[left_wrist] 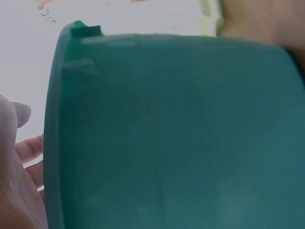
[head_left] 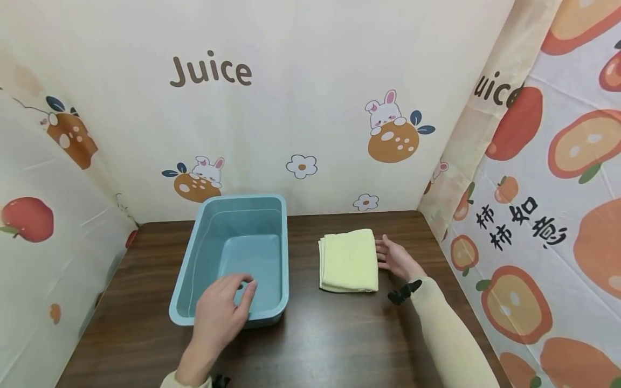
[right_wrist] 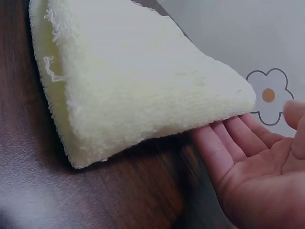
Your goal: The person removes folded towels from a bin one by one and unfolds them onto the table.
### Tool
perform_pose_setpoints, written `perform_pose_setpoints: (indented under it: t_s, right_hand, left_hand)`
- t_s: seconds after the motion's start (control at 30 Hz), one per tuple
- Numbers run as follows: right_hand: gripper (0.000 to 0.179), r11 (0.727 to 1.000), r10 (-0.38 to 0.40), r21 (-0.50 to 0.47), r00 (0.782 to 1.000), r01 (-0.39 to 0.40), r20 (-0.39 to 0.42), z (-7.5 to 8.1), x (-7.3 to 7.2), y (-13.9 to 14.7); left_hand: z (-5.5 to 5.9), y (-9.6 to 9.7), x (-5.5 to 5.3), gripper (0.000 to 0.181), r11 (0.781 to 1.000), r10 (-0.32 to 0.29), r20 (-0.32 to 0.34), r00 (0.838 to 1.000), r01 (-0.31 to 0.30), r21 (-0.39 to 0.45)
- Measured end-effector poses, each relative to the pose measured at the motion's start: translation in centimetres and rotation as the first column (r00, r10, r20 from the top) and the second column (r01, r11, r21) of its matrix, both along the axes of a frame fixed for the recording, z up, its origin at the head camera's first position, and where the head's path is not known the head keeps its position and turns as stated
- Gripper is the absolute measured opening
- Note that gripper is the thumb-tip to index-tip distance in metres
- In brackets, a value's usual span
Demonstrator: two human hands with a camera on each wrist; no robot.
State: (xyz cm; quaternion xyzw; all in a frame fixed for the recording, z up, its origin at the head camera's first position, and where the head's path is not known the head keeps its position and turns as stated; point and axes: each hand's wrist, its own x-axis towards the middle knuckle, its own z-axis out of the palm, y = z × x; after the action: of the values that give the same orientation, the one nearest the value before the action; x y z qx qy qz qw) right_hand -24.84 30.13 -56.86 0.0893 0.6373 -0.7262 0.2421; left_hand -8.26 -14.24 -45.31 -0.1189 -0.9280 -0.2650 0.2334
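A folded pale yellow towel (head_left: 348,262) lies on the dark wooden table. At its right edge is my right hand (head_left: 399,260), palm turned toward the cloth. In the right wrist view, the outstretched fingers (right_wrist: 219,145) reach just under the edge of the towel (right_wrist: 138,81), with the thumb apart from it. My left hand (head_left: 224,307) hovers at the near end of a blue-green plastic basin (head_left: 194,258), its fingers loosely bent and holding nothing. The basin's wall (left_wrist: 171,129) fills most of the left wrist view, with the left hand (left_wrist: 19,176) beside its rim.
The wooden table (head_left: 330,345) runs back to a printed curtain (head_left: 301,108) with rabbits, fruit and flowers. A fruit-patterned cloth (head_left: 533,226) borders the right side, and another printed cloth (head_left: 53,280) the left. The basin stands left of the towel, with bare tabletop between them.
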Motion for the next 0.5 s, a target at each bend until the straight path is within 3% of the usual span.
perform_pose_setpoints:
  t_s: [0.2, 0.33, 0.5]
  right_hand:
    - [0.083, 0.997, -0.019, -0.07, 0.999, 0.021, 0.026, -0.5, 1.4, 0.6]
    - [0.085, 0.991, -0.021, -0.13, 0.999, 0.026, 0.037, -0.8, 2.4, 0.7]
    - [0.088, 0.985, -0.032, -0.167, 0.998, 0.041, 0.057, -0.8, 3.6, 0.6]
  left_hand:
    - [1.0, 3.5, -2.1, 0.018, 0.989, -0.119, -0.101, 0.988, 0.127, 0.076]
    - [1.6, 6.2, -2.9, 0.023, 0.963, -0.229, -0.164, 0.96, 0.248, 0.108]
    - [2.0, 9.9, -2.9, 0.029, 0.927, -0.343, -0.153, 0.927, 0.36, 0.106]
